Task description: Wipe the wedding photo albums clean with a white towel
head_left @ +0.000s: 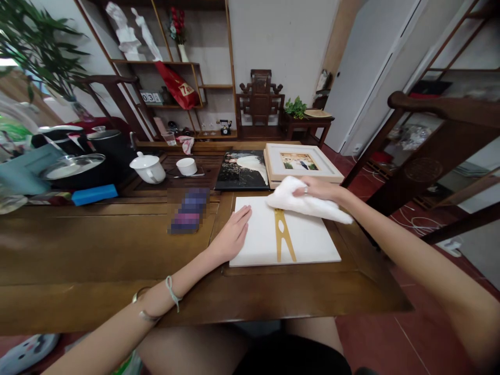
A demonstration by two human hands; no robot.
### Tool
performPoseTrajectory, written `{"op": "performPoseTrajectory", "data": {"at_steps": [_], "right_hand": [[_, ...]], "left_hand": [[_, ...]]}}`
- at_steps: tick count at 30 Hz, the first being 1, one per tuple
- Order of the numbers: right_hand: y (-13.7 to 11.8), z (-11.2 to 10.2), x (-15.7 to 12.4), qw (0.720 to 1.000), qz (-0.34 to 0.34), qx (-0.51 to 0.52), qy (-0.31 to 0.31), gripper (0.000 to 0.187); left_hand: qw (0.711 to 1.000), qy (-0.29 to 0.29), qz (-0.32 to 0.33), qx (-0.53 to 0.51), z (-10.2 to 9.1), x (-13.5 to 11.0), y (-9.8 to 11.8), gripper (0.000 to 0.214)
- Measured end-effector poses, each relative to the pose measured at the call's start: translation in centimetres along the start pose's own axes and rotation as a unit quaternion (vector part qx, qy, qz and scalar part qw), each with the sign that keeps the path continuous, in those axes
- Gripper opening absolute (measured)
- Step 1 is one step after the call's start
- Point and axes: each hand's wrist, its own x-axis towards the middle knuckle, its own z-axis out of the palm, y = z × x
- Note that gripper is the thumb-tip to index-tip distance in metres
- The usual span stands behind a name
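Observation:
A white rectangular board [255,247] lies flat on the wooden table, with a gold shape [282,234] on its face. My left hand [234,234] rests on the board's left edge, fingers stretched out and holding nothing. Gripped in my right hand [317,188] is a white cloth [287,197], bunched over the board's far right part. The cloth covers the top of the gold shape, and one end of it hangs past the board's right side.
Behind the board lie a light wooden picture frame [328,162] and a dark picture panel [230,174]. Further left are a blurred-out patch [189,211], a white cup [186,166], a lidded white teapot [148,169] and a blue block [94,195]. A wooden chair [425,151] stands right of the table.

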Motion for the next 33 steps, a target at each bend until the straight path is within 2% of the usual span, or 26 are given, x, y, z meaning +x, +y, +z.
{"op": "performPoseTrajectory", "data": {"at_steps": [4,7,10,13,17,21,25,33], "right_hand": [[2.5,-1.7,-2.9,0.997,0.067,0.044,0.015,0.022],[2.2,-1.6,-2.9,0.997,0.067,0.03,0.02,0.025],[0.4,-0.4,-0.9,1.0,0.026,0.0,0.003,0.026],[-2.1,1.3,2.3,0.999,-0.026,-0.015,-0.028,0.026],[-5.0,3.8,6.7,0.997,-0.059,-0.025,-0.04,0.025],[-6.6,4.9,8.6,0.995,-0.078,-0.029,-0.053,0.024],[-5.5,3.9,6.8,0.996,-0.062,-0.033,-0.045,0.027],[0.7,-1.0,-1.5,0.999,0.012,-0.034,-0.018,0.024]], "left_hand": [[1.0,0.015,0.002,-0.005,0.3,0.0,-0.3,0.047],[1.0,0.017,0.002,-0.006,0.3,0.0,-0.3,0.047],[1.0,0.009,-0.002,-0.001,0.2,0.0,-0.2,0.048],[1.0,0.003,-0.002,0.003,0.1,0.0,-0.1,0.047],[1.0,0.016,0.006,-0.005,0.0,0.0,-0.1,0.047],[1.0,0.022,0.005,-0.011,0.1,0.1,-0.2,0.047],[1.0,0.013,0.002,-0.009,-0.1,0.1,0.0,0.047],[1.0,-0.002,-0.009,0.001,-0.1,0.0,0.1,0.049]]}}
